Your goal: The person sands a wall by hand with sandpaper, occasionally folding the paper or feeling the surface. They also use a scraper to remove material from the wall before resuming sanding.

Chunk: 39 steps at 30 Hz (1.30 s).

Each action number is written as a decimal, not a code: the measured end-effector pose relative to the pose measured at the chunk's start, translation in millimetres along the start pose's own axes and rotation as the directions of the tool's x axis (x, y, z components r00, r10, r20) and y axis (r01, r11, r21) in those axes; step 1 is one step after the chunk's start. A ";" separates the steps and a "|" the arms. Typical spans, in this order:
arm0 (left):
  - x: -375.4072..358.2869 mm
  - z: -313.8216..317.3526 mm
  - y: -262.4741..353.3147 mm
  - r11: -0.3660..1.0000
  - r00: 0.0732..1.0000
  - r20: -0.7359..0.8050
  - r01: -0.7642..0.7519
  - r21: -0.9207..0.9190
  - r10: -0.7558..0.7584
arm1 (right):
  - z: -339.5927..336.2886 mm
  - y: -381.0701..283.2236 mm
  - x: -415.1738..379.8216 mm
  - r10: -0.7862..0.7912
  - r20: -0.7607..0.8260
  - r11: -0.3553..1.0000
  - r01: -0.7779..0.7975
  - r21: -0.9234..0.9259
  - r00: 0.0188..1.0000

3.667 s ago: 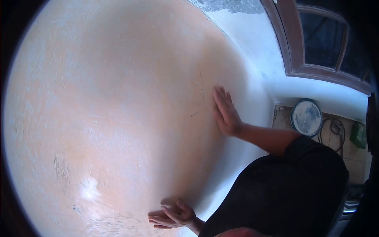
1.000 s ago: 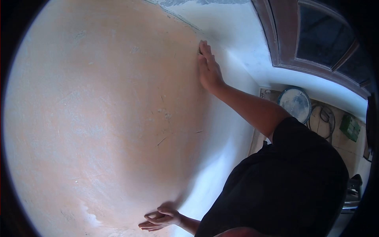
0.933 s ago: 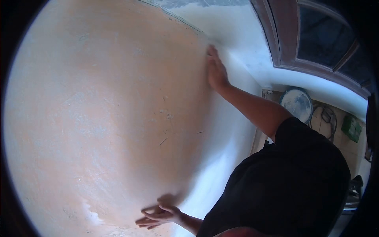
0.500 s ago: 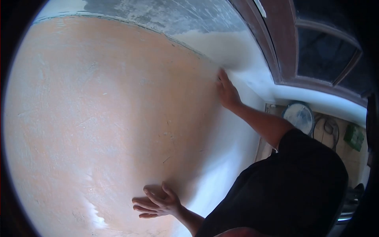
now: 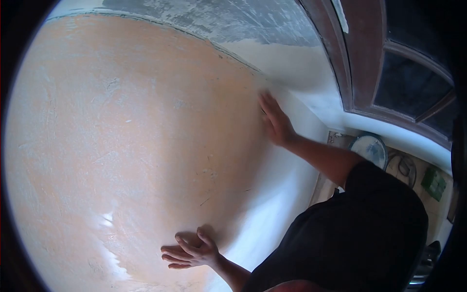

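My left hand (image 5: 191, 249) lies against the peach-toned plastered wall (image 5: 121, 160), low in the view, fingers spread and thumb pointing up. It holds nothing. Farther up, near the wall's right side where it meets a white band, my right hand (image 5: 276, 119) presses on the surface. Its fingers are together, with the thumb bent in beside them, and the tips are blurred by motion. Whatever lies under the right palm, if anything, is hidden. Scratches and lighter patches mark the plaster around both hands.
Grey unfinished plaster (image 5: 219, 22) runs along the top. A brown-framed window (image 5: 362, 73) stands at upper right. On the floor at right are a bucket with whitish contents (image 5: 368, 150), a coiled hose or cable (image 5: 406, 168) and a green block-like object (image 5: 433, 183).
My right hand has shifted slightly left and down along the wall. My left hand stays spread in nearly the same place. The view has turned slightly.
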<state>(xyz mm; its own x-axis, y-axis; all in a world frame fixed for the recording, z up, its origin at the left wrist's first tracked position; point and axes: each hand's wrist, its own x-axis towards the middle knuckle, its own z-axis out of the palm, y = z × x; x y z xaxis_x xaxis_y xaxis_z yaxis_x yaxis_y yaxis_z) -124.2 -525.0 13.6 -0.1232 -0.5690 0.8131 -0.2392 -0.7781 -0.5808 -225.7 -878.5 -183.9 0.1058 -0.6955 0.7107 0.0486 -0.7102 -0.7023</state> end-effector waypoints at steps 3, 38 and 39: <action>0.8 -2.6 -1.2 0.999 0.999 0.019 -0.038 -0.017 0.039 | 4.4 10.1 -66.0 0.225 0.074 0.970 -0.231 0.082 0.972; -0.8 -4.7 2.2 0.991 0.998 -0.050 0.040 -0.127 -0.046 | 27.5 -121.2 -7.5 -0.417 0.165 0.909 0.414 0.057 0.894; -1.0 -3.3 3.1 0.989 0.997 -0.059 0.042 -0.145 -0.051 | 31.5 -115.2 5.3 -0.440 0.163 0.895 0.446 0.002 0.883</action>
<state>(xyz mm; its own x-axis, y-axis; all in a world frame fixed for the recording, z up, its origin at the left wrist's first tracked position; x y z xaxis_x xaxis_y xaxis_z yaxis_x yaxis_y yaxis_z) -127.9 -525.9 11.2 -0.1673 -0.5119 0.8426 -0.3813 -0.7545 -0.5341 -199.5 -797.0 -100.5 0.2339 -0.2834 0.9300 0.0922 -0.9458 -0.3114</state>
